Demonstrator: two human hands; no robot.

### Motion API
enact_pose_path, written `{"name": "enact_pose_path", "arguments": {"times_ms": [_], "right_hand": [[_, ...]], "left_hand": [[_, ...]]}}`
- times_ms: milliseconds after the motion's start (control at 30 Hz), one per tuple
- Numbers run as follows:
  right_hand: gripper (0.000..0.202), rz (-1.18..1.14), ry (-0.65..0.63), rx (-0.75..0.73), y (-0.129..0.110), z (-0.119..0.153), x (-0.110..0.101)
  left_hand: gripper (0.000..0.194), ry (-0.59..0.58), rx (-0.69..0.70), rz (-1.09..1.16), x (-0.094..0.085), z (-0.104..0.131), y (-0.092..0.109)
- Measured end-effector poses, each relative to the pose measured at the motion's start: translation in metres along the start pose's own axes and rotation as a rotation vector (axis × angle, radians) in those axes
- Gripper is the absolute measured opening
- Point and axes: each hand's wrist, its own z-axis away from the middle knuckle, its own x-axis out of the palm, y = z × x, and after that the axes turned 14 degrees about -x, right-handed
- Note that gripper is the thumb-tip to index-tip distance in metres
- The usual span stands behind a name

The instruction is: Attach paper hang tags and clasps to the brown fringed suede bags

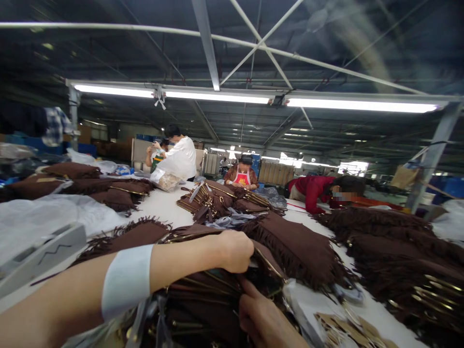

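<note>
My left hand [237, 251] is closed in a fist at the gold-zipped top of a dark brown bag [203, 314] right in front of me. A pale blue cuff [126, 280] wraps that forearm. Just below, my right hand [263, 314] presses its curled fingers against the same bag's upper edge, with the index finger pointing up toward the left fist. The fingertips of both hands are partly hidden. Close behind lies a brown fringed bag [293, 241], and more brown zipped bags [210, 198] are heaped farther back.
Brown fringed bags [398, 261] are piled at right. At left are white plastic sheeting [54, 217] and a grey machine [43, 256]. Tan paper tags [348, 331] lie front right. Co-workers [242, 174] are across the white table [163, 203], one in red [308, 188] bending over it.
</note>
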Motion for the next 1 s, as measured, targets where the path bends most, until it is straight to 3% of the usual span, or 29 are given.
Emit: {"name": "enact_pose_path", "arguments": {"times_ms": [100, 200, 400, 567, 800, 1000], "right_hand": [[0.022, 0.02, -0.018, -0.014, 0.003, 0.003, -0.001], [0.021, -0.032, -0.002, -0.077, 0.003, 0.009, -0.005], [0.022, -0.012, -0.008, -0.093, -0.001, 0.013, -0.009], [0.024, -0.028, 0.002, -0.084, -0.006, 0.013, -0.012], [0.018, -0.094, 0.082, -0.065, -0.007, 0.018, -0.023], [0.014, -0.299, 0.279, 0.151, 0.009, 0.017, -0.03]], "left_hand": [[0.019, -0.157, 0.143, 0.068, 0.004, -0.014, 0.002], [0.035, -0.219, 0.172, 0.125, 0.009, -0.025, -0.008], [0.054, -0.28, 0.081, 0.221, 0.02, -0.033, -0.012], [0.037, -0.337, -0.007, 0.242, 0.027, -0.037, -0.002], [0.038, -0.33, -0.073, 0.294, 0.035, -0.045, -0.003], [0.039, -0.25, -0.091, 0.42, 0.046, -0.043, -0.003]]}}
